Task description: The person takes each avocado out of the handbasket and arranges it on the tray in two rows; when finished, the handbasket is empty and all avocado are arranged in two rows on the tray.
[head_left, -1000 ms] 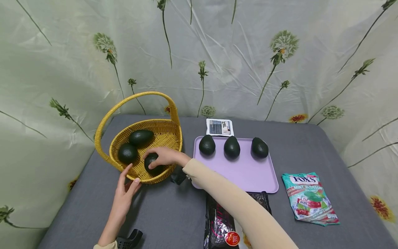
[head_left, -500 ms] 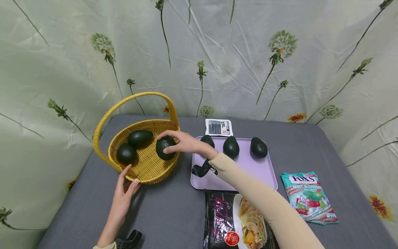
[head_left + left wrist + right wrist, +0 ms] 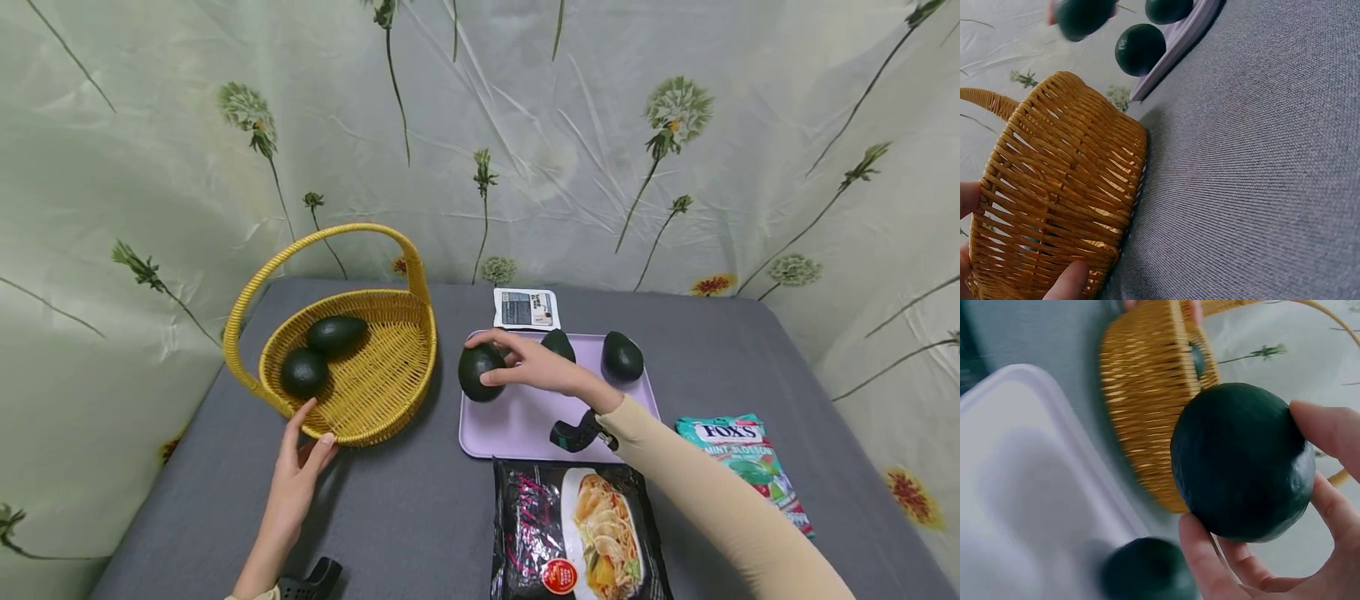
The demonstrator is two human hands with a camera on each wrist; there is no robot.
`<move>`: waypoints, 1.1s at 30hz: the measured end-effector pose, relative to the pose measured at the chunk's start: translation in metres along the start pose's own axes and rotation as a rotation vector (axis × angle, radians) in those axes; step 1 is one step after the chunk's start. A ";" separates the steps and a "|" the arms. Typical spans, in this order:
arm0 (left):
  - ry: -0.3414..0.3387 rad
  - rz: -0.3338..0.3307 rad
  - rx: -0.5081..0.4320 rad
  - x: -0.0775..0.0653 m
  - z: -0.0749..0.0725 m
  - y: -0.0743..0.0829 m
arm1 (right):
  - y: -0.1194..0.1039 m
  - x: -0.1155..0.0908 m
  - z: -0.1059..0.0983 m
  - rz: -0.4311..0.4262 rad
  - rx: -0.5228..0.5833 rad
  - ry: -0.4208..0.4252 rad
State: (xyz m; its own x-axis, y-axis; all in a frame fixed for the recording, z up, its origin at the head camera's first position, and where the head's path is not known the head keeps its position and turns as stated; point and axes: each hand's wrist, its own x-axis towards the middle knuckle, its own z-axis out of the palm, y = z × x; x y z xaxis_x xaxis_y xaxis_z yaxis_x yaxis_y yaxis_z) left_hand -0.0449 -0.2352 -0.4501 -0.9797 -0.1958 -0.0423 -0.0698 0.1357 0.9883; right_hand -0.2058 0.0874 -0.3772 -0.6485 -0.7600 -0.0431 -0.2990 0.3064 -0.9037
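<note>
My right hand (image 3: pixel 536 364) holds a dark green avocado (image 3: pixel 480 372) over the left end of the lilac tray (image 3: pixel 517 429). In the right wrist view, thumb and fingers wrap the sides of that avocado (image 3: pixel 1241 462). Two avocados show on the tray in the head view, one (image 3: pixel 622 357) at right and one (image 3: pixel 558 345) partly behind my hand; the leftmost is hidden there, but an avocado (image 3: pixel 1150 572) shows below the held one in the right wrist view. My left hand (image 3: pixel 298 467) grips the near rim of the yellow wicker basket (image 3: pixel 390 421), where two avocados (image 3: pixel 337 335) lie.
A black noodle packet (image 3: pixel 532 525) lies in front of the tray, a white sachet (image 3: pixel 527 307) behind it. The Fox's candy bag (image 3: pixel 727 433) is at right, partly under my right sleeve. A flowered curtain (image 3: pixel 555 167) backs the grey table (image 3: pixel 420 517).
My right hand has lifted the avocado out of the basket and carried it right, over the tray. The left hand stays on the basket's rim.
</note>
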 end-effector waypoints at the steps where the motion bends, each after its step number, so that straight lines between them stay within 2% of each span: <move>1: 0.000 0.000 -0.002 0.000 0.000 0.000 | 0.005 -0.004 0.002 0.010 -0.008 0.004; 9: 0.003 -0.001 0.000 -0.001 -0.001 -0.001 | 0.032 -0.021 0.018 0.069 -0.039 -0.026; 14: 0.002 -0.003 -0.002 -0.001 0.000 0.000 | 0.039 -0.021 0.026 0.030 -0.071 -0.045; 19: 0.003 0.004 0.003 -0.001 0.000 -0.001 | 0.043 -0.020 0.031 0.025 -0.126 -0.041; 24: 0.000 0.008 0.001 -0.001 -0.001 -0.001 | 0.041 -0.023 0.031 0.079 -0.086 -0.046; 33: -0.006 0.022 -0.008 0.000 0.000 -0.001 | 0.042 -0.023 0.031 0.072 -0.091 -0.041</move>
State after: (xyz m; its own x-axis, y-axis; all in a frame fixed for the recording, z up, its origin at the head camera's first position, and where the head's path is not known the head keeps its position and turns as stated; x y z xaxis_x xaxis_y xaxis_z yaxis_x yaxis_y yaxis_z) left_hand -0.0453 -0.2350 -0.4515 -0.9821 -0.1873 -0.0212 -0.0466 0.1326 0.9901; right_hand -0.1819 0.0995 -0.4271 -0.6418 -0.7566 -0.1253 -0.3167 0.4102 -0.8553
